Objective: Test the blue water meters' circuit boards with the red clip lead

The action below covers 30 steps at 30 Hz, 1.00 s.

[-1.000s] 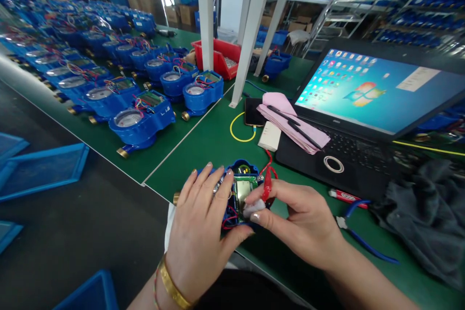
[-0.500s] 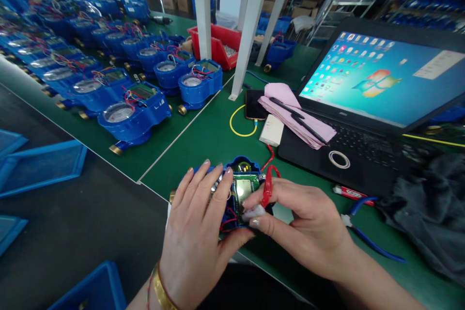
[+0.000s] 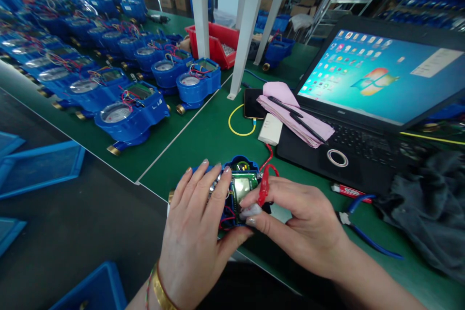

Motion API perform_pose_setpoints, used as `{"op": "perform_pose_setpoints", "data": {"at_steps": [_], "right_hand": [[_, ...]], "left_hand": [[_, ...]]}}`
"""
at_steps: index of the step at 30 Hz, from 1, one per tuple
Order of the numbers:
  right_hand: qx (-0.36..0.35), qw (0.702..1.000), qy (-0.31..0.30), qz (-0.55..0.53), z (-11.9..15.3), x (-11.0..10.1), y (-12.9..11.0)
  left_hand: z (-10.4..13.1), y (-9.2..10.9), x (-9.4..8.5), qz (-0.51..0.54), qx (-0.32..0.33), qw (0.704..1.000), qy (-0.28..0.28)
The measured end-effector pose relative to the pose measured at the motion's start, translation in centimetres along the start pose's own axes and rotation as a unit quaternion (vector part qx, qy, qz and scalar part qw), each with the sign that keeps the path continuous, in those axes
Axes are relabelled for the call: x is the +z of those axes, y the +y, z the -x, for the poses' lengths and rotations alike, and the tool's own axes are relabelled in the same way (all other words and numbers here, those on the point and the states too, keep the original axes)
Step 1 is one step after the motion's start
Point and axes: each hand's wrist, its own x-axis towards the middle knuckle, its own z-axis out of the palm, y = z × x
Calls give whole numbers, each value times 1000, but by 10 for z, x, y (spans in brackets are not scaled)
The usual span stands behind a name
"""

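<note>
Along the desk's (image 3: 203,131) near edge, the left hand (image 3: 194,223) lay fingers spread over the meter (image 3: 241,185), apparently steadying it so the right hand (image 3: 303,218) could press in a pale piece (image 3: 250,211) pinched narrowly.

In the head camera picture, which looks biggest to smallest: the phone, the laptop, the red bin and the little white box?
1. Laptop
2. Red bin
3. Phone and white box: they look too alike to rank, and part of the phone is covered.
</note>
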Motion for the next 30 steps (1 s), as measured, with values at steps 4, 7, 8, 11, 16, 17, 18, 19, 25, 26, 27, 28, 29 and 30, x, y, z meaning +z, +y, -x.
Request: {"op": "perform_pose_setpoints", "data": {"at_steps": [4,7,8,11,16,17,18,19,25,26,27,28,29,30], "right_hand": [[-9,1000,2,11,0,1,1],[-15,1000,4,19,0,1,2],[-18,1000,3,21,0,2,3],[-32,999,1,26,1,3,4],[-37,999,-2,7,0,5,5],[-35,999,-3,2,-1,6,5],[-35,999,-4,-4,-1,6,6],[-37,999,-4,-9,-2,6,6],[-35,999,-16,-19,-3,6,5],[-35,999,-18,-19,-2,6,4],[-34,999,-19,-20,-2,6,4],[-32,999,-21,-21,-2,6,4],[-31,999,-23,-22,-2,5,4],[-29,999,-25,-24,-2,5,5]], "left_hand": [[0,0,0,2,-5,1000,1],[-1,0,0,1,-7,1000,-2],[-1,0,0,0,-6,1000,0],[-2,0,0,-3,-4,1000,4],[-1,-1,1,-19,1,1000,5],[0,-2,1,-23,4,1000,6],[0,-2,2,-26,6,1000,8],[1,-2,2,-31,9,999,10],[-1,-5,3,-53,35,998,28],[-1,-6,3,-54,37,997,27],[-1,-6,3,-55,38,997,25],[-1,-6,3,-55,39,997,23],[-1,-7,3,-54,39,998,22],[-1,-7,3,-53,39,998,22]]}}
